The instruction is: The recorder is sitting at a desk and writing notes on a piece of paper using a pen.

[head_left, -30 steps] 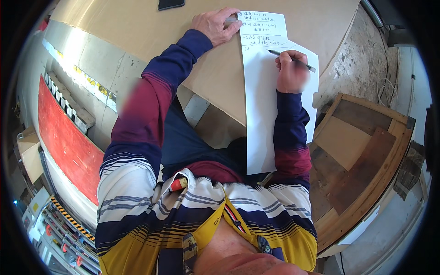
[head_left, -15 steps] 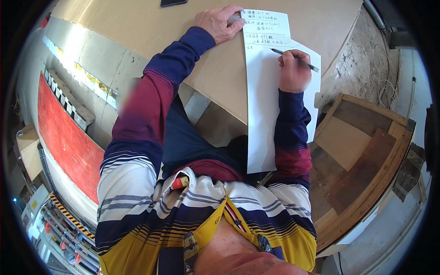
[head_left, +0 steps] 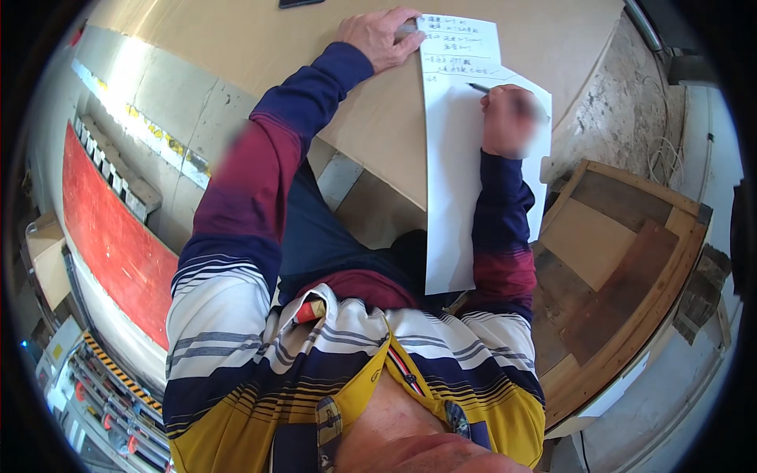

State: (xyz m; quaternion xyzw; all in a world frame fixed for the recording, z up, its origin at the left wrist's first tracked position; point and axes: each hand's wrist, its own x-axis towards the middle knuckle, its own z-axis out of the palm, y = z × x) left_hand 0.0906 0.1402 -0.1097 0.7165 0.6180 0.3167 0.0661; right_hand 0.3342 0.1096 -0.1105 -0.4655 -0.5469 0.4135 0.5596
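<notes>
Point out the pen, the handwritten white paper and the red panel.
Pen (head_left: 478,87), head view: on its exposed dark front end.
Handwritten white paper (head_left: 452,169), head view: on its blank middle.
Red panel (head_left: 110,235), head view: middle of its face.

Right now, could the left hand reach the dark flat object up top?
Probably yes: the left hand is near the dark flat object, with only brown surface showing between them, though the picture's edge cuts the object off.

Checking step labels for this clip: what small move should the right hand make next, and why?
The right hand should probably ease the pen left, toward the last short line of writing. Its tip points at blank paper, with a gap between it and that line; whether the tip touches is unclear.
</notes>
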